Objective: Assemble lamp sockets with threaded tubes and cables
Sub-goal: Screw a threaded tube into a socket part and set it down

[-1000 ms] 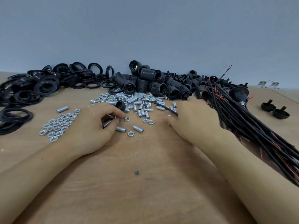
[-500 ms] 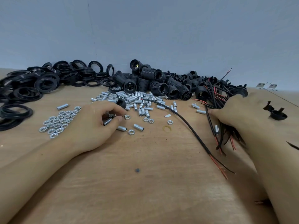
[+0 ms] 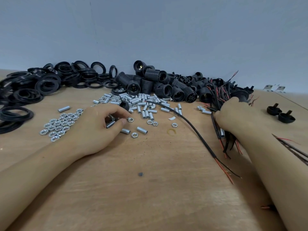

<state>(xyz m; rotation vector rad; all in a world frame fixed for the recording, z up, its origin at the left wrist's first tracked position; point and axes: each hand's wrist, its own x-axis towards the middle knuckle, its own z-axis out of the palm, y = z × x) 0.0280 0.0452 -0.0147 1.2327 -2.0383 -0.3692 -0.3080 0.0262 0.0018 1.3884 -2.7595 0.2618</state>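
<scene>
A threaded tube point(image 3: 110, 124) is pinched in the left hand point(image 3: 93, 129) mid-tabletop; the cable bundle point(image 3: 221, 100) near the right edge is gripped by the right hand point(image 3: 233, 117). Threading a cable is likely called for next.

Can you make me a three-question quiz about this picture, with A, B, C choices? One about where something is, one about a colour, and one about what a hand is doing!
1. Where are the black rings?
A far left
B far right
C on the wall

2. What colour are the nuts?
A red
B silver
C green

3. What is the right hand doing?
A lying flat
B gripping the cable bundle
C waving

Answers: 1 A, they pile along the table's left edge. 2 B, they shine like metal. 3 B, cables stick out below it.
</scene>
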